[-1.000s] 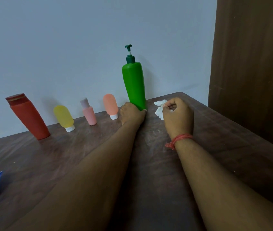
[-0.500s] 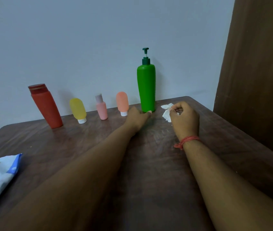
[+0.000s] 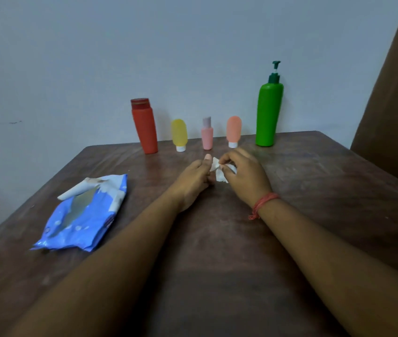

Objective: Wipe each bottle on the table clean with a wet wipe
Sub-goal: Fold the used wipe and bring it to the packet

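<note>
Several bottles stand in a row along the table's far edge: a red bottle (image 3: 145,127), a yellow tube (image 3: 179,133), a small pink bottle (image 3: 207,137), an orange tube (image 3: 233,130) and a tall green pump bottle (image 3: 268,115). In front of the pink bottle, my two hands meet over a crumpled white wet wipe (image 3: 219,171). My right hand (image 3: 245,177) pinches the wipe, and my left hand (image 3: 194,177) holds its other end between thumb and fingers. Neither hand touches a bottle.
A blue wet wipe pack (image 3: 85,215) with its flap peeled open lies on the left of the brown wooden table (image 3: 314,190). A pale wall rises behind the bottles. A brown panel (image 3: 397,105) stands at the right.
My left hand has let go of the green pump bottle, which now stands upright, and drawn back to meet my right hand at the wipe. The view has swung left, showing the pack.
</note>
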### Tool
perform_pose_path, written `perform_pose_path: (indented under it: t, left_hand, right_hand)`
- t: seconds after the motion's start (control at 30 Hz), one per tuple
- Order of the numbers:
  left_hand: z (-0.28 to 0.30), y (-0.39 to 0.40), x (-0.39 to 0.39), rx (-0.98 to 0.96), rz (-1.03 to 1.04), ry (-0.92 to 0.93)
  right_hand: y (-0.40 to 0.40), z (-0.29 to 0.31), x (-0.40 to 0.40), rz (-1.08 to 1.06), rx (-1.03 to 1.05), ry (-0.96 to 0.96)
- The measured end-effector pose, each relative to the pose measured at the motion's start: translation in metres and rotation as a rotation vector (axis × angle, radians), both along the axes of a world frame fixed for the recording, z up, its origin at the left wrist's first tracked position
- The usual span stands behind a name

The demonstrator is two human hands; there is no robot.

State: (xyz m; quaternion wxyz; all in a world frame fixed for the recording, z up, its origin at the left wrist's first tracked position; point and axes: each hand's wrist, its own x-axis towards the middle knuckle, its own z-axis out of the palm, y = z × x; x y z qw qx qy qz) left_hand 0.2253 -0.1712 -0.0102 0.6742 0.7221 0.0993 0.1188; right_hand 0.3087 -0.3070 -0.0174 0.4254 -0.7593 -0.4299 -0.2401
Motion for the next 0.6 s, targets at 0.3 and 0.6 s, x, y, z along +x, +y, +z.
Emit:
perform_pose_path:
  t: [0.3, 0.6]
  left_hand:
    - [-0.010, 0.020, -0.026, -0.140, 0.070, -0.146]
    - [-0.011, 0.026, -0.008, -0.201, 0.050, -0.202]
  right_hand:
    - [0.010, -0.001, -0.024, 0.145, -0.113, 0.031]
    - [0.010, 0.001, 0.000, 0.213, -0.016, 0.611]
